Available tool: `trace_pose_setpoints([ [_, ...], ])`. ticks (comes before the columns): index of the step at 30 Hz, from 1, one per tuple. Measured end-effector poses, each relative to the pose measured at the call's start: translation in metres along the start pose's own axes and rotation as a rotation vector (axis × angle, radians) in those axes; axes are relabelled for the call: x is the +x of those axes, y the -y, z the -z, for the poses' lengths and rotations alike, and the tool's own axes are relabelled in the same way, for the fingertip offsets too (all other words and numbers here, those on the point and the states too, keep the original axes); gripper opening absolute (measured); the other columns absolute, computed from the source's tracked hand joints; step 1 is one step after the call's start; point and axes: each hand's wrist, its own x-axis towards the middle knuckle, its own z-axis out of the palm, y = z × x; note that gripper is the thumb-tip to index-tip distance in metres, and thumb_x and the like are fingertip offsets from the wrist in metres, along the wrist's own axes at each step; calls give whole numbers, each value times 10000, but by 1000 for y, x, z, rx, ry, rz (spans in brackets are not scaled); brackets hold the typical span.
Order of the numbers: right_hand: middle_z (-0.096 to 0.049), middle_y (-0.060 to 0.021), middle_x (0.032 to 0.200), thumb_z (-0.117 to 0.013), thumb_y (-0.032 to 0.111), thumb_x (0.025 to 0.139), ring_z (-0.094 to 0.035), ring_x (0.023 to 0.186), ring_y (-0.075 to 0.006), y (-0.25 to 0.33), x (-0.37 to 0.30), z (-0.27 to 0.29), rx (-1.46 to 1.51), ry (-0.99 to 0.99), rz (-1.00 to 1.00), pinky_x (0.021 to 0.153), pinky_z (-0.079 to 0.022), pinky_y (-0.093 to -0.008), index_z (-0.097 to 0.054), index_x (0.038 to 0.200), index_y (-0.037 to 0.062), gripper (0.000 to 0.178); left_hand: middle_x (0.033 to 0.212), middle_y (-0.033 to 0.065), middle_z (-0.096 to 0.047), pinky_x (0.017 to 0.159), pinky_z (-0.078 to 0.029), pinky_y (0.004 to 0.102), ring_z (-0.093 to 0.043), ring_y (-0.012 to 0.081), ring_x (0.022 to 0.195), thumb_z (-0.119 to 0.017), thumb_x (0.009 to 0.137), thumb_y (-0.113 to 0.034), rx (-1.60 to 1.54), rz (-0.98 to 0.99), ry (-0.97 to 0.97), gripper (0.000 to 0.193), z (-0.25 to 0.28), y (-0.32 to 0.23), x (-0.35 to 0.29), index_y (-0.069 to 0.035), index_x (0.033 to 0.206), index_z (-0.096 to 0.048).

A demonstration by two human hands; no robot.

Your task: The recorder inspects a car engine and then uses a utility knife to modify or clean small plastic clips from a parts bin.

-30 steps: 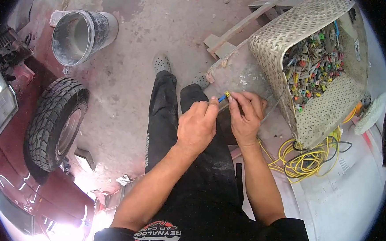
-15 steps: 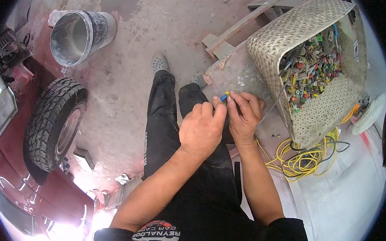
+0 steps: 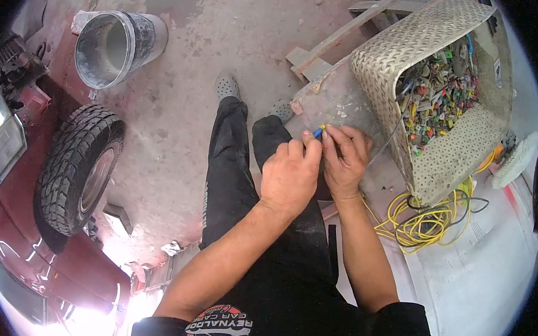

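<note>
Shifted since the earlier frame, with the bare left hand (image 3: 290, 172) closer to the bare right hand (image 3: 346, 163). Curled nearly closed on both sides, pinching a small blue-and-yellow cylindrical piece (image 3: 318, 133), apparently from opposite ends to steady something so slight. Held left of the beige textured plastic bin (image 3: 379, 70) of small multicoloured parts (image 3: 436, 98), probably tipped for easy reach.

Upside-down white and red lettering (image 3: 227, 321) on the black shirt's (image 3: 315, 318) round emblem (image 3: 219, 327)

Stained grey floor (image 3: 172, 143), darker patch (image 3: 174, 2) near the top, wooden frame (image 3: 346, 35), bright white glare (image 3: 90, 323) lower left
</note>
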Motion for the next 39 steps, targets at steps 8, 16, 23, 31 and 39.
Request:
trace_pose_setpoints([
  [8, -704, -28, 952, -850, 61, 816, -667, 877, -222, -1, 0, 0, 30, -19, 6, 855, -431, -386, -778, 1045, 111, 246, 915, 99, -621, 641, -595, 383, -679, 270, 817, -676, 863, -82, 12, -48, -5, 405, 4, 4, 1, 8, 1256, -638],
  [16, -700, -34, 972, -848, 63, 811, -663, 872, -232, -3, -2, 1, 24, -25, 37, 848, -426, -392, -773, 1043, 110, 248, 905, 102, -613, 640, -587, 376, -665, 273, 798, -683, 861, -75, 95, -49, -23, 398, -8, -4, -3, 18, 1244, -634],
  [23, -717, -34, 991, -854, 59, 802, -672, 877, -235, 0, -1, 2, 13, -22, 43, 851, -432, -396, -769, 1052, 123, 271, 882, 157, -641, 690, -566, 458, -684, 360, 833, -679, 936, -48, -422, 150, -145, 285, -28, 10, -7, -6, 1217, -659],
  [31, -716, -36, 981, -850, 57, 806, -670, 871, -239, -2, -1, 0, 13, -43, 33, 847, -438, -393, -771, 1049, 120, 263, 908, 134, -642, 688, -575, 445, -689, 335, 846, -689, 931, -79, -156, 108, -35, 306, -2, 1, -4, -23, 1231, -669],
  [39, -705, -44, 979, -845, 69, 819, -673, 880, -239, 2, 3, 4, 32, -7, 37, 847, -431, -393, -766, 1054, 106, 251, 916, 99, -626, 649, -577, 388, -681, 281, 843, -692, 857, -55, -10, -8, -89, 399, -14, 2, -6, 18, 1247, -654],
])
